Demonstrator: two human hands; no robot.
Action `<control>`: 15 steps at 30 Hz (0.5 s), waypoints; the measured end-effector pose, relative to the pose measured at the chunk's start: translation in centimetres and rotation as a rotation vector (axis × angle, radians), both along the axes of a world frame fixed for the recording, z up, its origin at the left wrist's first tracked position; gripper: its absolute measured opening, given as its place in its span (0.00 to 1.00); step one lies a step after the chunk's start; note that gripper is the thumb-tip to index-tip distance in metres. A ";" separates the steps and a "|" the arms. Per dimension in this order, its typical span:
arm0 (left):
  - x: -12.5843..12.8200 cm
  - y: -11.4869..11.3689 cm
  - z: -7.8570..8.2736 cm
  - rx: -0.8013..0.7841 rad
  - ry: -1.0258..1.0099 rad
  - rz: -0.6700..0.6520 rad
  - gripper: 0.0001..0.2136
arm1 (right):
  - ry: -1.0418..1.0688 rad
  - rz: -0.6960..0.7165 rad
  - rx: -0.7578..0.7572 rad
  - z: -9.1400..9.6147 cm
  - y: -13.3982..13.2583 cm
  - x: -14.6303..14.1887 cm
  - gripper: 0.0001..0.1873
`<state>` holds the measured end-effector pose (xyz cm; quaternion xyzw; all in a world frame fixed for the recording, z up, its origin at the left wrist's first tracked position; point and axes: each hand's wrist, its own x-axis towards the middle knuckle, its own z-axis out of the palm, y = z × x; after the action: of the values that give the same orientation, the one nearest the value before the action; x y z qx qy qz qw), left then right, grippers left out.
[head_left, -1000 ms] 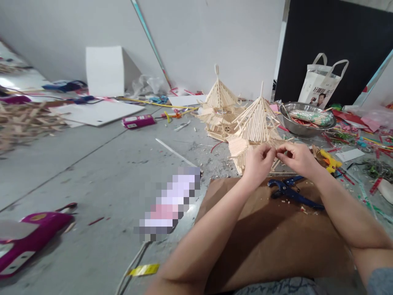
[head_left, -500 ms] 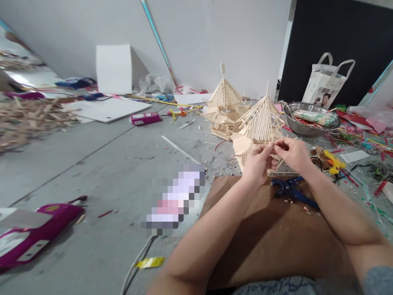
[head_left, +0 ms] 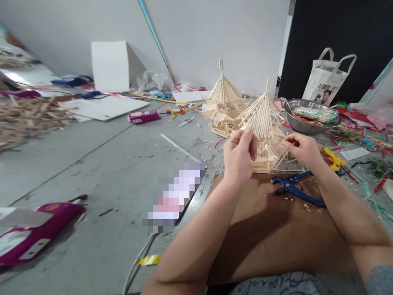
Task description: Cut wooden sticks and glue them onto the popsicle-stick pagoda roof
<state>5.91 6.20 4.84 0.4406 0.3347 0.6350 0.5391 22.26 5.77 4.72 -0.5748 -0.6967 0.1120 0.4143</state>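
A pagoda model of thin wooden sticks (head_left: 264, 123) stands on the floor just beyond a brown cardboard sheet (head_left: 276, 229). My left hand (head_left: 238, 157) is raised at the model's left eave, its fingers pinched on a corner of the roof. My right hand (head_left: 302, 149) sits at the model's right side, fingers curled in a pinch close to the lower eave; what it pinches is too small to make out. A second stick pagoda (head_left: 222, 106) stands behind the first. Blue pliers (head_left: 296, 190) lie on the cardboard below my right hand.
A steel bowl (head_left: 310, 119) holding sticks is at the back right, with a white bag (head_left: 330, 78) behind it. A yellow glue gun (head_left: 334, 159), coloured scraps, a pink box (head_left: 143, 116), white boards (head_left: 106, 107) and a wood-stick pile (head_left: 27, 119) litter the grey floor.
My hands, which were together in front of the model, have parted: the left rose to the left eave, the right moved to the right side. The view shifted slightly.
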 end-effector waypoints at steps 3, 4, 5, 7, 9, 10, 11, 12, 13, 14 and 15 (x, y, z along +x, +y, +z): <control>-1.4 -0.1 1.4 0.127 0.008 0.108 0.15 | -0.005 -0.005 -0.011 -0.3 0.0 0.5 0.10; -1.8 0.0 1.6 0.151 0.020 0.145 0.15 | -0.021 -0.001 -0.020 -0.4 0.0 0.5 0.10; -2.2 0.1 1.8 0.173 0.037 0.179 0.15 | -0.044 0.002 -0.029 -0.5 0.1 0.5 0.09; -2.7 0.5 1.7 0.207 0.088 0.210 0.15 | -0.123 0.010 -0.048 -0.5 0.1 0.1 0.09; -2.9 0.8 1.5 0.226 0.153 0.194 0.13 | -0.248 0.036 -0.064 -0.3 0.2 -0.6 0.09; -2.9 0.9 1.3 0.232 0.185 0.181 0.12 | -0.330 0.058 -0.073 -0.1 0.2 -1.1 0.09; -2.9 1.1 1.2 0.237 0.214 0.174 0.11 | -0.420 0.081 -0.084 0.1 0.2 -1.7 0.09; -2.9 1.1 1.0 0.247 0.238 0.178 0.10 | -0.517 0.102 -0.099 0.3 0.3 -2.4 0.10; -2.9 1.2 0.9 0.262 0.257 0.190 0.09 | -0.618 0.120 -0.116 0.5 0.3 -3.1 0.10; -2.9 1.2 0.9 0.279 0.272 0.208 0.08 | -0.720 0.132 -0.133 0.8 0.3 -3.7 0.11; -2.9 1.2 0.8 0.296 0.283 0.224 0.07 | -0.814 0.139 -0.149 1.0 0.4 -4.4 0.11</control>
<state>3.04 7.42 5.64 0.5595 0.3570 0.6650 0.3424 17.86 6.15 5.72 -0.5521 -0.8307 -0.0467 0.0539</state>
